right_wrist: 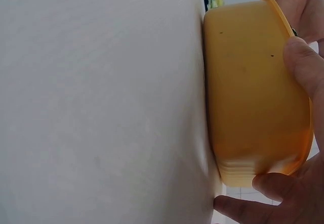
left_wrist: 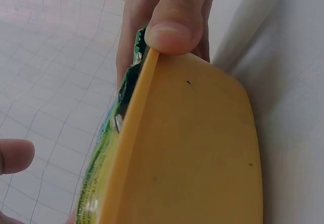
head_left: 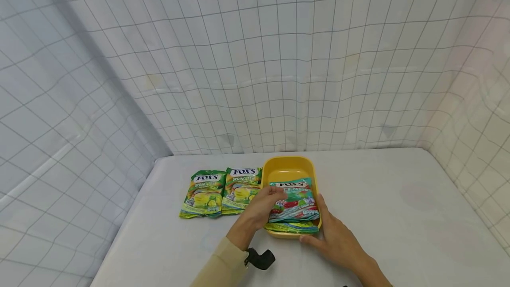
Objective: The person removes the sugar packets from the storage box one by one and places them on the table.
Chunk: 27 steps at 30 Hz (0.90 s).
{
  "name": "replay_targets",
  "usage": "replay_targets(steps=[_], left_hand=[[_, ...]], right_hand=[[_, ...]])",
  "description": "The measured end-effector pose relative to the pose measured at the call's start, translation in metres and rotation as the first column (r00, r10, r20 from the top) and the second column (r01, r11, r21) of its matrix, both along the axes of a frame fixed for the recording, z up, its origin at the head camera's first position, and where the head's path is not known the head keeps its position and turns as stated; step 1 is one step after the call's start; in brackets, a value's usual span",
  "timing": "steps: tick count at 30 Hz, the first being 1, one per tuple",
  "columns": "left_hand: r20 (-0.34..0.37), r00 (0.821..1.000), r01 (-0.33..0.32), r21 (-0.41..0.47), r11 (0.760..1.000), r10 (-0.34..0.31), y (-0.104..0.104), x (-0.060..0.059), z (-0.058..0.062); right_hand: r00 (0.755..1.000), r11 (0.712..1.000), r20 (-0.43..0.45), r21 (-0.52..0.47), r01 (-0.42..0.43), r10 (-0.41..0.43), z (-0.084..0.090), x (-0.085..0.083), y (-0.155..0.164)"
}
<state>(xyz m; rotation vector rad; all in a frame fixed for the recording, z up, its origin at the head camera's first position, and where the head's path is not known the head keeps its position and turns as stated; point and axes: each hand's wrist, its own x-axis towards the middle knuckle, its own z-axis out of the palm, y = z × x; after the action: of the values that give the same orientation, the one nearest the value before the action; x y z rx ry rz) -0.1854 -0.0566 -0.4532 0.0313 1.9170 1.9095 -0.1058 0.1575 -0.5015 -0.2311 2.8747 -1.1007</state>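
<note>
A yellow plastic container (head_left: pixel 288 162) stands on the white surface with Fox's candy bags in it. On top lies a teal candy bag (head_left: pixel 296 207), and a green-yellow candy bag (head_left: pixel 292 227) shows beneath its front edge. My left hand (head_left: pixel 260 207) reaches over the container's left side, its fingers resting on the teal bag. In the left wrist view only a fingertip (left_wrist: pixel 16 155) of it shows clearly, apart from the bags. My right hand (head_left: pixel 340 240) holds the container's front right corner, thumb (right_wrist: pixel 299 59) at the rim and fingers along the right side.
Two green Fox's Spring Tea candy bags, one farther left (head_left: pixel 203 194) and one beside the container (head_left: pixel 241 189), lie flat on the white surface (head_left: pixel 398 216). White grid-patterned cloth (head_left: pixel 287 79) walls in the back and sides.
</note>
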Motion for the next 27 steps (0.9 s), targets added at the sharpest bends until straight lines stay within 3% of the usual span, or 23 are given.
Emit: replay_targets(steps=[10,20,27], left_hand=[[-0.049,0.996,-0.074,-0.062,0.995,0.071,0.007,-0.001,-0.001],[-0.03,0.994,-0.109,-0.092,0.99,0.107,0.01,-0.007,-0.003],[-0.027,0.997,-0.069,-0.065,0.996,0.068,0.01,-0.013,-0.007]], right_hand=[[1.0,1.0,0.004,0.0,0.004,-0.004,-0.001,-0.001,0.0],[1.0,1.0,0.004,0.003,0.006,-0.006,-0.001,-0.001,0.0],[1.0,1.0,0.005,0.006,0.009,-0.009,-0.002,-0.001,0.0]])
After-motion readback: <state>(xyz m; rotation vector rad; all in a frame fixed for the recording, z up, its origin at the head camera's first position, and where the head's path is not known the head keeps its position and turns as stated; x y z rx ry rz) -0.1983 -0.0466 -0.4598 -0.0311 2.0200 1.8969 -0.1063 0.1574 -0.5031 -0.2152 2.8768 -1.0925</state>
